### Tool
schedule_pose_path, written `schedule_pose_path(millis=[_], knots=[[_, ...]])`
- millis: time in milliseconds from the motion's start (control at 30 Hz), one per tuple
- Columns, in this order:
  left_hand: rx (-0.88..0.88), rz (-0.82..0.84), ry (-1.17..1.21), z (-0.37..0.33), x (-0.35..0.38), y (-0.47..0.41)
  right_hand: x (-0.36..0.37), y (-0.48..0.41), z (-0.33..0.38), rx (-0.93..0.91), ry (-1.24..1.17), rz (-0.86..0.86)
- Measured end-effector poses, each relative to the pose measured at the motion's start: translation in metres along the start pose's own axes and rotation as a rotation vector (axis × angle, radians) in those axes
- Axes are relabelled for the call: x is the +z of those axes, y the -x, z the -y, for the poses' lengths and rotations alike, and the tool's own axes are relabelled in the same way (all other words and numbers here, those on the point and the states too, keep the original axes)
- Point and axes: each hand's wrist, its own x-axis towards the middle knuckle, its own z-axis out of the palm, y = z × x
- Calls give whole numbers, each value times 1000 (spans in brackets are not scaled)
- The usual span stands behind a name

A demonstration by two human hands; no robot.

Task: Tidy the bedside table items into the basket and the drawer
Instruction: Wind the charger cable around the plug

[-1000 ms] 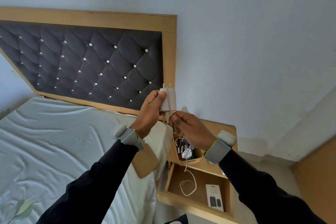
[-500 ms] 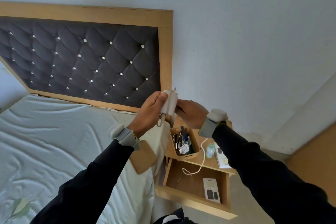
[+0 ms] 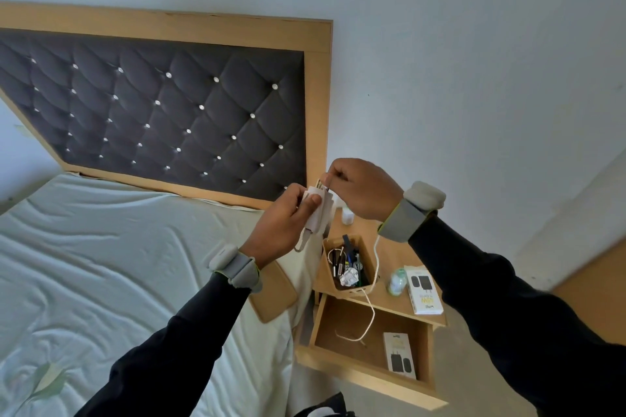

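The white charger (image 3: 316, 213) is gripped by the curled fingers of the left hand (image 3: 284, 227). Its cable (image 3: 376, 250) is pinched by the right hand (image 3: 364, 189), now raised from below the charger to its prongs: winding is judged underway. The tail is trailed into the open drawer (image 3: 338, 315), past the basket (image 3: 342, 291) on the table (image 3: 393, 257).

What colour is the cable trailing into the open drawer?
White to cream, clearest in the head view, where the cable runs down into the drawer.
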Motion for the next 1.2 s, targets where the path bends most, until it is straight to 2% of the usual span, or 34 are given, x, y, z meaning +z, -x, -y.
schedule_pose_path(millis=[100,300,433,500,800,900,1067,1200], knots=[[-25,-48,54,0,-5,-1,8,13,12,25,-99,16],[-141,-142,347,-4,-17,-5,33,41,34,53,-305,55],[-195,-146,516,-7,-24,-5,50,51,40,135,-630,135],[-192,-121,549,-5,-28,-2,60,54,39,189,-716,165],[-161,-28,593,8,-39,4,82,65,31,310,-880,289],[-181,-30,674,6,-42,6,89,64,31,351,-899,337],[-165,6,727,9,-48,8,101,63,39,302,-839,312],[-122,75,644,14,-53,14,104,57,39,289,-795,261]])
